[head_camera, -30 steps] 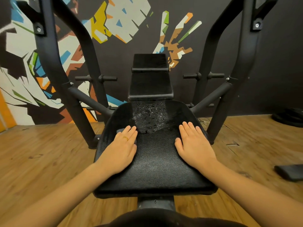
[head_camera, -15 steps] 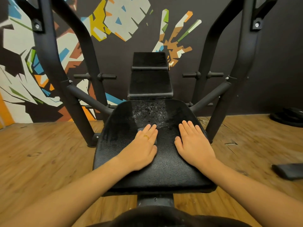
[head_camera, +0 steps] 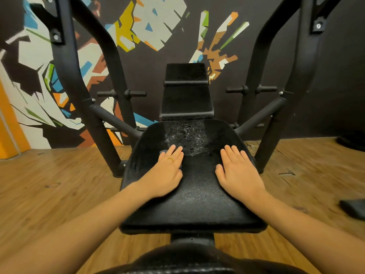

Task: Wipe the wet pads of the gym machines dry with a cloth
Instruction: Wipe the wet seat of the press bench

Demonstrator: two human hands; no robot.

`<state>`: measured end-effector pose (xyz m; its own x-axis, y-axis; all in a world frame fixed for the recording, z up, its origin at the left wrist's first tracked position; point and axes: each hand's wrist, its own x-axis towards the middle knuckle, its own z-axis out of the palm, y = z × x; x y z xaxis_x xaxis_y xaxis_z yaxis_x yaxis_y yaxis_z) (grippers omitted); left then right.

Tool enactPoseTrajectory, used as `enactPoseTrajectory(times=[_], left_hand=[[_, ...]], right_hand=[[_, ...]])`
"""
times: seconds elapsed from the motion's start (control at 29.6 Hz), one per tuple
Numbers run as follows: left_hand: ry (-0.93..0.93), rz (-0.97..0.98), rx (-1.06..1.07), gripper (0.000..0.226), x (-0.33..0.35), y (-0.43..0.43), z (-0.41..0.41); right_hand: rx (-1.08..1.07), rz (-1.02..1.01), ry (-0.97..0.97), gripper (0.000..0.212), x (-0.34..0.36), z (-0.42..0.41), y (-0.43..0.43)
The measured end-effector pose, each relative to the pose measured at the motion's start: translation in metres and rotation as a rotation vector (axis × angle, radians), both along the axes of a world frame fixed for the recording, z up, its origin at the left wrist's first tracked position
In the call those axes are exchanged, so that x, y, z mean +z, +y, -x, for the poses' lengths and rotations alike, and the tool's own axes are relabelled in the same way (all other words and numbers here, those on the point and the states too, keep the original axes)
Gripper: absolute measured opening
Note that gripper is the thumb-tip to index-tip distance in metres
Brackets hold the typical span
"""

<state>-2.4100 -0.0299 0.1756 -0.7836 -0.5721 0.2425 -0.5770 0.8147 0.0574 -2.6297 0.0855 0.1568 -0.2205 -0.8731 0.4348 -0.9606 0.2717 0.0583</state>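
seat pad [head_camera: 197, 204] of the black gym machine [head_camera: 83, 95] sits in the middle of the view, beaded with water droplets [head_camera: 187, 135] at its far end. left hand [head_camera: 166, 175] lies flat, fingers straight, pressing a small dark cloth [head_camera: 163, 152] whose edge peeks out just beside the wet patch. right hand [head_camera: 240, 173] rests flat and bare on the pad's right side. back pad [head_camera: 186, 95] stands behind, with wooden floor [head_camera: 59, 184] all around.
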Motion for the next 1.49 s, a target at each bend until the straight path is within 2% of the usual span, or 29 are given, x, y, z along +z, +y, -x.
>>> enactPoseTrajectory(times=[0.1, 0.24, 0.37, 0.47, 0.54, 0.64, 0.71, 0.78, 0.91, 1.01, 1.15, 1.22, 1.28, 1.49], left_hand=[[-0.03, 0.006, -0.075, 0.061, 0.004, 0.011, 0.04], [0.001, -0.029, -0.113, 0.061, 0.002, 0.017, 0.066], [0.184, -0.18, -0.15, 0.067, -0.003, 0.023, 0.05], [0.294, -0.168, -0.077, 0.063, -0.006, 0.026, 0.027], [0.259, -0.05, 0.061, 0.062, -0.012, 0.017, 0.011], [0.088, 0.098, 0.245, 0.07, -0.018, 0.0, -0.01], [0.036, 0.123, 0.247, 0.084, -0.022, -0.004, -0.015], [0.037, 0.132, 0.238, 0.088, -0.026, -0.004, -0.015], [0.043, 0.162, 0.253, 0.087, -0.029, -0.003, -0.016], [0.043, 0.171, 0.244, 0.089, -0.029, -0.002, -0.018], [0.046, 0.174, 0.243, 0.089, -0.029, 0.001, -0.018], [0.053, 0.173, 0.247, 0.089, -0.028, 0.001, -0.019], [0.054, 0.175, 0.241, 0.089, -0.028, 0.001, -0.019], [0.042, 0.169, 0.247, 0.091, -0.028, 0.002, -0.017]], right_hand=[[-0.007, 0.016, -0.001, 0.082, -0.001, -0.001, 0.001], [-0.008, 0.013, 0.005, 0.079, -0.001, 0.002, 0.001], [-0.01, -0.004, 0.005, 0.08, -0.001, 0.003, 0.001], [0.003, -0.005, 0.015, 0.079, 0.001, 0.003, 0.001], [0.012, 0.007, 0.014, 0.076, 0.002, 0.004, 0.0], [0.052, 0.02, -0.072, 0.065, 0.012, -0.001, -0.003], [0.156, 0.027, -0.143, 0.057, 0.02, -0.012, -0.009], [0.268, 0.05, -0.168, 0.056, 0.026, -0.028, -0.017], [0.416, 0.016, -0.063, 0.055, 0.025, -0.053, -0.038], [0.394, -0.011, -0.081, 0.057, 0.015, -0.06, -0.047], [0.344, -0.007, -0.07, 0.074, 0.008, -0.059, -0.046], [0.268, -0.031, -0.044, 0.07, 0.013, -0.045, -0.04], [0.188, -0.065, -0.097, 0.061, 0.018, -0.025, -0.028], [0.128, -0.172, -0.191, 0.063, 0.025, -0.02, -0.019]])
